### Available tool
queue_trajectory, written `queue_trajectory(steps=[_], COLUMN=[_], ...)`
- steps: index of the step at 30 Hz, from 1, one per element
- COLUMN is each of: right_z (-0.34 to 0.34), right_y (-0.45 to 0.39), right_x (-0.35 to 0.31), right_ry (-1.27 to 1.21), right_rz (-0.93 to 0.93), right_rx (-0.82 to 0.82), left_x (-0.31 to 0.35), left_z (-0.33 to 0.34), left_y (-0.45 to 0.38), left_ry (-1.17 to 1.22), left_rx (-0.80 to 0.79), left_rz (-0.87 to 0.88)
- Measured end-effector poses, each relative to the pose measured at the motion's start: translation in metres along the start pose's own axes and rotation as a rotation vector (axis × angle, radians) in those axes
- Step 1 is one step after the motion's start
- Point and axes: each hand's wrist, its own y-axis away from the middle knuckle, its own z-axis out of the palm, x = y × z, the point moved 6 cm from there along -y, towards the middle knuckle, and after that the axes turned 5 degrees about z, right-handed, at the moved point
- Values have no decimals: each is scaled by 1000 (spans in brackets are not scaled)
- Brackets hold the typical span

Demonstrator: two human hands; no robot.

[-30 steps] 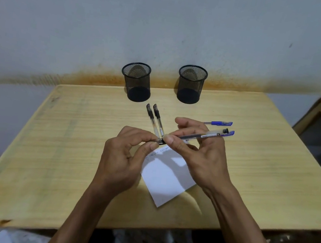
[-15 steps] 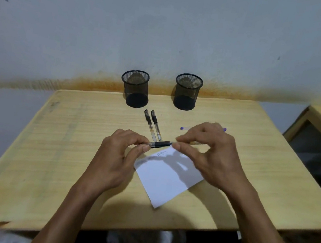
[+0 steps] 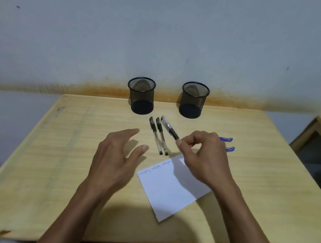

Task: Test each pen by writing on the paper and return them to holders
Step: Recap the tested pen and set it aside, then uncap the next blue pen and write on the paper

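Black pen [image 3: 169, 130], capped a moment ago, now pinched in my right hand [image 3: 205, 159]; my left hand [image 3: 118, 156] has let go, fingers spread (empty). Pen hovers beside two tested pens [image 3: 159, 135], toward the surface's far edge.

left table [image 3: 50, 157] bare; two black pens [image 3: 158, 135] lie before holders [image 3: 141, 95] | right: blue pens [image 3: 228, 144]

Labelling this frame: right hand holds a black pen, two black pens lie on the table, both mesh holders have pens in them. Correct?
Not quite: in the head view both mesh holders are empty. The rest holds: the right hand pinches a black pen, and two black pens lie on the table.
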Motion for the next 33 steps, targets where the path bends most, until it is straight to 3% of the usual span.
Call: queue_trajectory(steps=[5, 11, 21, 26, 33], right_z=[30, 64, 71, 23, -31], right_y=[-40, -70, -73, -66, -60], right_x=[5, 14, 14, 35, 90], right_ry=[46, 200, 369, 304, 406], right_rz=[242, 393, 337, 278, 187], right_rx=[70, 51, 77, 151, 15], left_x=[-49, -62, -66, -67, -67], left_z=[27, 38, 38, 37, 38], left_y=[-7, -7, -7, -8, -7], left_ry=[-353, -434, -429, -428, -423], left_rx=[-167, -200, -185, -184, -175], left_rz=[-78, -85, -87, -83, -75])
